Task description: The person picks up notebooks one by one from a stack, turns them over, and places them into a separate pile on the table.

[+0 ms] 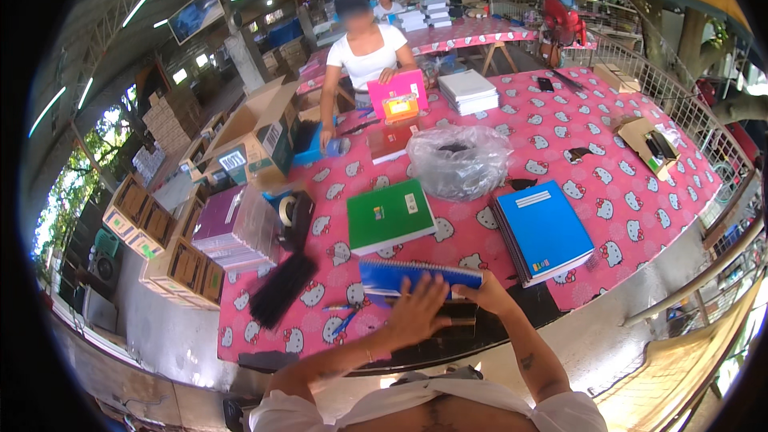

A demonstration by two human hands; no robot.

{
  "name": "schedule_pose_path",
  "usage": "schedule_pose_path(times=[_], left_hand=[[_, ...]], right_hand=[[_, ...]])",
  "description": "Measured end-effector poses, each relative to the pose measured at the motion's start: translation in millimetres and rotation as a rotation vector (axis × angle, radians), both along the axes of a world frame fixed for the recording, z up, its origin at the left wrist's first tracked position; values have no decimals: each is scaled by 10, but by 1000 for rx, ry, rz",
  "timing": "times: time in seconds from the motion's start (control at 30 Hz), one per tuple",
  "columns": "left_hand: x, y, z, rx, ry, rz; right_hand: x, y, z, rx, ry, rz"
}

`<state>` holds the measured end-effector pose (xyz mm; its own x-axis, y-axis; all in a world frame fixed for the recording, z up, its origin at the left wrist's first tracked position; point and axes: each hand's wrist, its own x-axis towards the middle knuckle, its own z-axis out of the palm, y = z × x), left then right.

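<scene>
Blue spiral notebook (420,278) at near bench (640,192) edge, long axis left-right. Left hand (416,312) spread flat on its near edge; right hand (490,294) grips right end (both touching).

Bright daylight under a roof, glare at the open sides, strong fisheye bending and black corners, slight blur.

We look steeply down from head height, close above the pink table (560,152), facing across it.
</scene>
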<state>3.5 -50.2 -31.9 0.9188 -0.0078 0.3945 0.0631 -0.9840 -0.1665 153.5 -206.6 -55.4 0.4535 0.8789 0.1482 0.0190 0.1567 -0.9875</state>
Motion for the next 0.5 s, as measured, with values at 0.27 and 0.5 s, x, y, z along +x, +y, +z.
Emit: schedule_pose_path(times=[0.27,0.5], left_hand=[[-9,-260,6,-75,-18,-165],[120,-252,1,-72,-7,-90]], right_hand=[[-20,-6,-90,54,131,4],[-29,30,-174,5,15,-46]])
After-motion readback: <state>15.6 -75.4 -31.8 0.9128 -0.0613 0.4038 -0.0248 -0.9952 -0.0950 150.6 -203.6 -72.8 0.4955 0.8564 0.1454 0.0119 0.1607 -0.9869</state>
